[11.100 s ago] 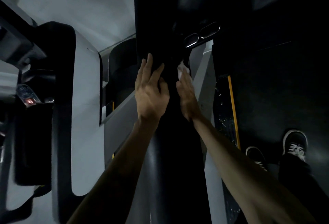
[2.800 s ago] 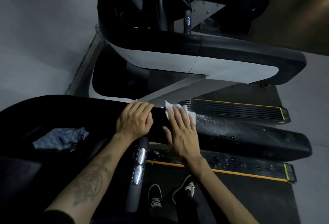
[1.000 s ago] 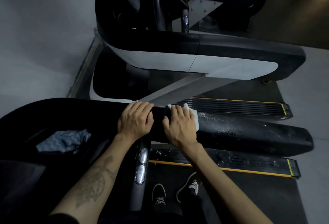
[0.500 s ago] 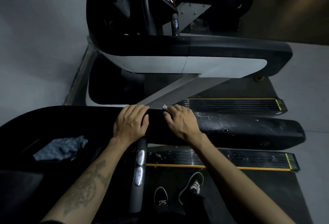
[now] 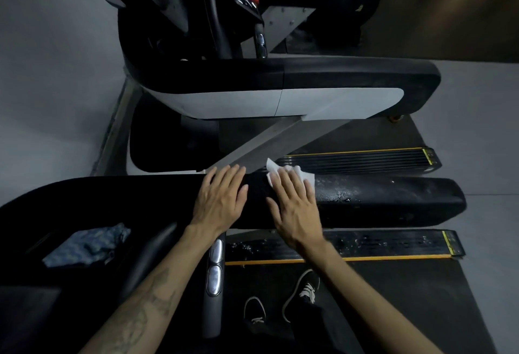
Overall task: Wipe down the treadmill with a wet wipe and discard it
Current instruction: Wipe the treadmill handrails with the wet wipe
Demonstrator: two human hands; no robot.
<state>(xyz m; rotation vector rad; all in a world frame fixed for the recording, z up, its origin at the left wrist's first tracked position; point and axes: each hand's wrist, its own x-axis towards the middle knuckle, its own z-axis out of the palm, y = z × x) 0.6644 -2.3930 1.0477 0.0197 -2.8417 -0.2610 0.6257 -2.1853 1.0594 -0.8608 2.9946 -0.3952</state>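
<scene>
1. Treadmill: black handrail, wet streaks right of your hands.
2. Your left hand: flat on rail, fingers straight, slightly spread.
3. Your right hand: fingers straight, spread, pressing wipe to rail.
4. Blue cloth: in console tray, left.
</scene>
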